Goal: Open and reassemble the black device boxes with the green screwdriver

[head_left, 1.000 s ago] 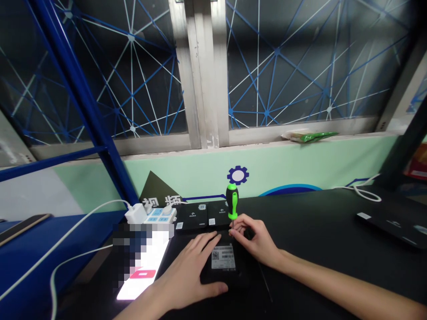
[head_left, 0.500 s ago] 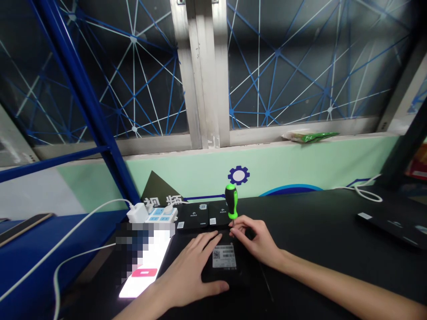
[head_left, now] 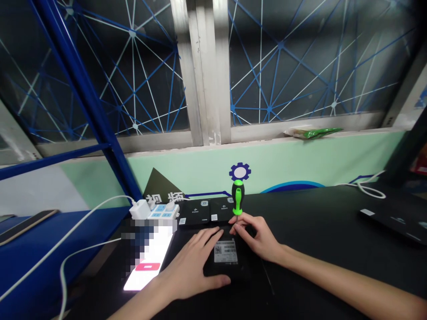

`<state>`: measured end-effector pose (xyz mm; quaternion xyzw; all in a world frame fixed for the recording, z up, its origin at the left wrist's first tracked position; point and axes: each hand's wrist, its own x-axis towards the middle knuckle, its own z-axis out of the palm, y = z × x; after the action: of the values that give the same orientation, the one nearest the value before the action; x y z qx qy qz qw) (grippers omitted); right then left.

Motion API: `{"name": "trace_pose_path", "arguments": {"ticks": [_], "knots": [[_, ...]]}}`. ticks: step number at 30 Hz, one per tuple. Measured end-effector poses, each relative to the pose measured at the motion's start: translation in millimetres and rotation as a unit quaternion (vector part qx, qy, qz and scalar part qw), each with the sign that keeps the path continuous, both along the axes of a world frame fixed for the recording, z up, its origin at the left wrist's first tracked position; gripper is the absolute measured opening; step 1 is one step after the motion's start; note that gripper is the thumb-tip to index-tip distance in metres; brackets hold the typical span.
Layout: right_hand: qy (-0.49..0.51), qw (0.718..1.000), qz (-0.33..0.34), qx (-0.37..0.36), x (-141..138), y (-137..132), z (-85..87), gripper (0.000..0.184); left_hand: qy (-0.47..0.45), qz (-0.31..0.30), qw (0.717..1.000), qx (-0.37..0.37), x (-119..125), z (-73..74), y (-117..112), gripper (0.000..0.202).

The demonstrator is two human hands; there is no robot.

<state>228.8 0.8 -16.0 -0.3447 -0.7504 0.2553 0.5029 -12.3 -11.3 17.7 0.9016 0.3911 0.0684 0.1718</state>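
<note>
A flat black box [head_left: 220,271] with a white printed label [head_left: 226,252] lies on the dark table in front of me. My left hand [head_left: 195,262] rests on its left side, fingers stretched out and thumb apart. At the box's far right corner, my right hand [head_left: 255,233] pinches the thin shaft of a screwdriver [head_left: 238,198] with a green and black handle. The screwdriver stands nearly upright, handle on top. Its tip is hidden by my fingers, so I cannot tell what it touches.
Two black boxes [head_left: 195,212] lie behind the labelled one. To the left are a lit phone [head_left: 151,262], a power strip [head_left: 164,212] and a white charger [head_left: 140,209] with cables. Another black device [head_left: 395,224] lies at the right. A thin dark rod [head_left: 268,278] lies near my right wrist.
The screwdriver's handle has turned about its shaft, its green part now facing me, and it stands straighter. Both hands keep their places on the box; the view has shifted slightly.
</note>
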Motion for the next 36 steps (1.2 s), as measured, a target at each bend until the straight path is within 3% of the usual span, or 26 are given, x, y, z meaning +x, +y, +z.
{"name": "trace_pose_path", "arguments": {"ticks": [12, 22, 36], "knots": [[0.016, 0.999, -0.039, 0.007, -3.3, 2.6, 0.3, 0.022, -0.01, -0.007, 1.0, 0.007, -1.2, -2.6, 0.7, 0.091], [0.012, 1.0, 0.01, 0.015, 0.8, -1.0, -0.1, 0.019, -0.009, -0.014, 1.0, 0.015, 0.6, -3.3, 0.8, 0.09], [0.009, 1.0, -0.013, 0.021, 1.0, 0.7, -2.6, 0.016, -0.008, -0.022, 1.0, 0.021, -0.4, -4.8, 2.0, 0.09]]}}
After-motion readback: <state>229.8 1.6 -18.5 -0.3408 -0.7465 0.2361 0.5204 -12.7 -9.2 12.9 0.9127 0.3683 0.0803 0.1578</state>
